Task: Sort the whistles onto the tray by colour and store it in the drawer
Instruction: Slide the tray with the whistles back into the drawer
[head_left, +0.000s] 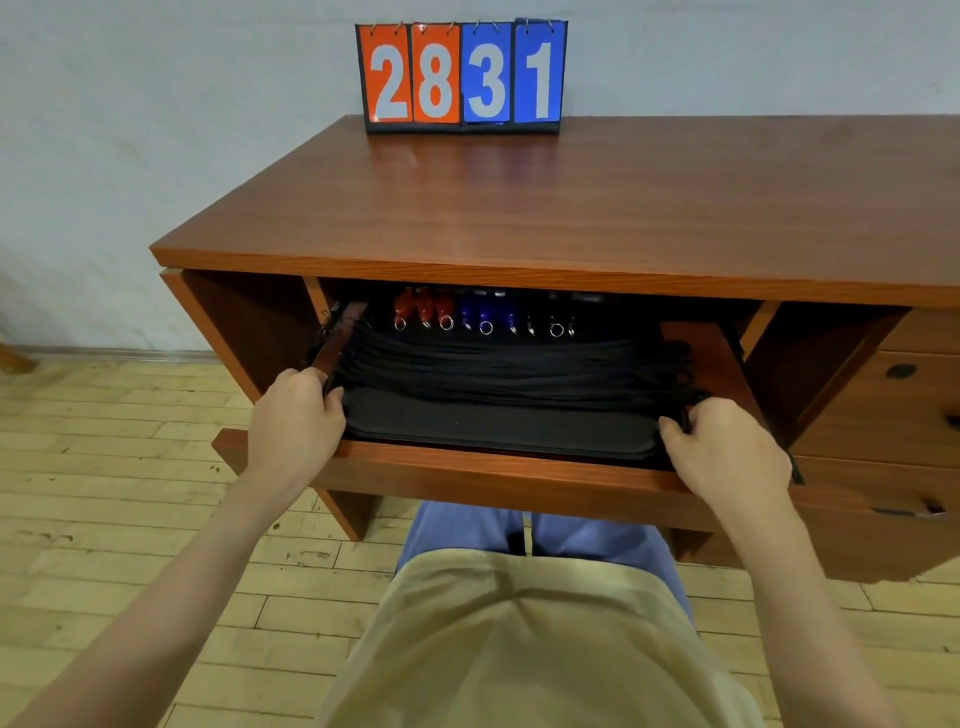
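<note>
Tray (498, 431) sat in the open drawer (467, 470) at frame centre, whistles (485, 312) along its far edge grouped red, blue, black, lanyards (498, 371) laid forward so nothing snags. Left hand (296, 423) and right hand (724, 447) each curled closed on a tray end, keeping it level, probably for seating it. Sorting looked done; drawer not yet shut. Scoreboard (461, 75) stood on the counter (571, 208) above, upper centre.
</note>
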